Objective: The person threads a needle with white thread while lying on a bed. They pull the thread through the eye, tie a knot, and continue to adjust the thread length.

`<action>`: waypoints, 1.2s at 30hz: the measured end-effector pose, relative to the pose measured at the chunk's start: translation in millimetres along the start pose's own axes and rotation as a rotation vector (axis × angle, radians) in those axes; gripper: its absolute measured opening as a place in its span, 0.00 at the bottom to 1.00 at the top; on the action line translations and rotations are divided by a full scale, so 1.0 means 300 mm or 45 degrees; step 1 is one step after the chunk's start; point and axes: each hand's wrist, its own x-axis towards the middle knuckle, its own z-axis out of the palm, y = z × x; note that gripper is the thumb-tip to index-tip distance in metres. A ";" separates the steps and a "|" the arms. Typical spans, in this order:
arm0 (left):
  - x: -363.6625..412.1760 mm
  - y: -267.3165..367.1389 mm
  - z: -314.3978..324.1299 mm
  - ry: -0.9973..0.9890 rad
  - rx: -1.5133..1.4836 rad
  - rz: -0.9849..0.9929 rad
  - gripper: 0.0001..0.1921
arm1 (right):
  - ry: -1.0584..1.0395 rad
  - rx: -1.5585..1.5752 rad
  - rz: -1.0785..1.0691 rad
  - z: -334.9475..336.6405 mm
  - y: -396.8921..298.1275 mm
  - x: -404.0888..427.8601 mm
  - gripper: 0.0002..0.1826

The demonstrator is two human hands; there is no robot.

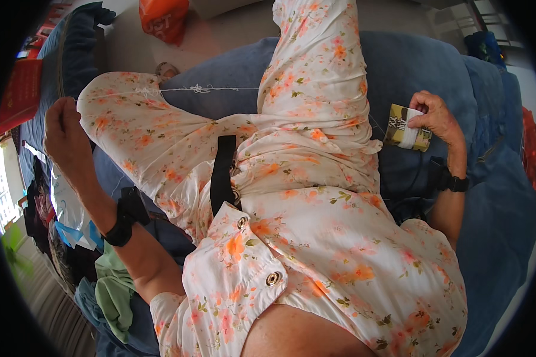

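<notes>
My left hand (64, 129), raised beside my bent left knee, has its fingertips pinched together on a white thread (223, 88). The thread stretches to the right across that knee, with loose tangles partway along. At my right leg it goes out of sight. My right hand (437, 118) holds a small yellow-and-dark card or box (397, 122) that bears printed writing. White thread is wound around its middle, under my thumb. A thin strand shows between the card and my right leg.
I sit on a blue fabric sofa (415, 67), in floral clothes (312, 223). An orange bag (164, 20) lies on the floor ahead. At left are a red bag (20, 96), a clear plastic package (69, 205) and a green cloth (116, 285). A black strap (223, 174) crosses my lap.
</notes>
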 end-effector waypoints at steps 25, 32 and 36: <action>-0.017 0.037 0.001 0.124 -0.054 0.019 0.09 | 0.207 -0.884 -0.078 -0.211 0.326 0.057 0.16; -0.037 0.047 0.018 0.097 -0.120 0.015 0.07 | 0.435 -0.651 -0.401 -0.117 -0.093 0.129 0.17; -0.041 0.062 0.000 0.102 -0.087 0.025 0.08 | 0.044 0.066 -0.490 0.031 -0.497 0.158 0.19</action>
